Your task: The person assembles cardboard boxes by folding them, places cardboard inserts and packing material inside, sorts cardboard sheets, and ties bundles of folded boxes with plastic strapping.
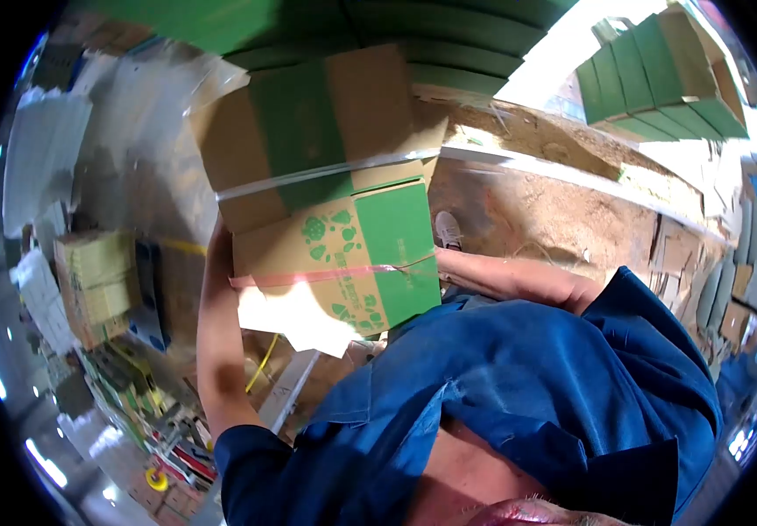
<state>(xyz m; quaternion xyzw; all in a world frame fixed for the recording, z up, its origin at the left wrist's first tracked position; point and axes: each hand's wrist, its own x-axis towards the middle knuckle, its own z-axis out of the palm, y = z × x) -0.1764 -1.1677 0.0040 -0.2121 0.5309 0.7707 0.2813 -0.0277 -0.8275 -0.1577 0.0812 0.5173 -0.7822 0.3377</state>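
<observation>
In front of my body is a bundle of folded brown and green cardboard (295,223), printed with green plant shapes. A pink strap crosses its lower part and a pale strap its upper part. At its left edge, my left hand (222,235) holds it, the fingers hidden behind the cardboard. My right hand (445,259) holds the opposite edge near the end of the pink strap; its fingers are also hidden. Strong sunlight washes out the bundle's lower left corner.
Green cardboard stacks (457,44) stand beyond the bundle, and another green stack (659,83) is at upper right. A pale rail (571,174) crosses the dusty floor. At left are a strapped carton stack (96,285) and a white wrapped stack (45,162). A shoe (449,230) shows beside the bundle.
</observation>
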